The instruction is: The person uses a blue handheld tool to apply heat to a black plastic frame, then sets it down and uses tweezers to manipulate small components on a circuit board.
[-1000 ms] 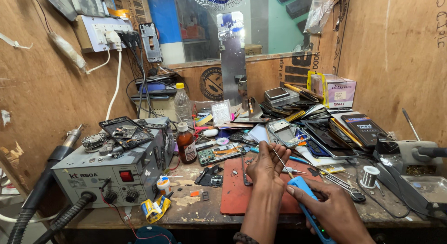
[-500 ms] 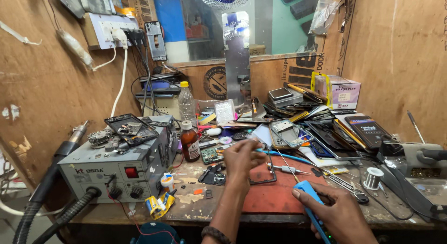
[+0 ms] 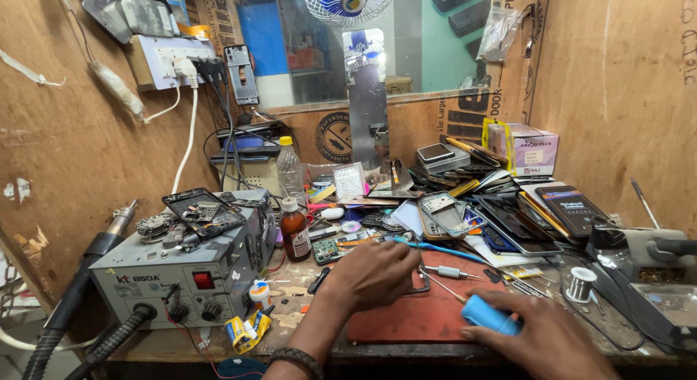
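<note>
Left hand [image 3: 374, 275] shifted forward; tweezers apparently under grip.

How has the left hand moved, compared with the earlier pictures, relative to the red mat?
Yes. The left hand moved from over the red mat toward its far left corner, nearer the brown bottle.

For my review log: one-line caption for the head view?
Left hand rests on a red mat; right hand holds a blue-handled tool at a cluttered bench.

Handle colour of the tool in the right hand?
Light blue handle, clearest in the head view.
</note>
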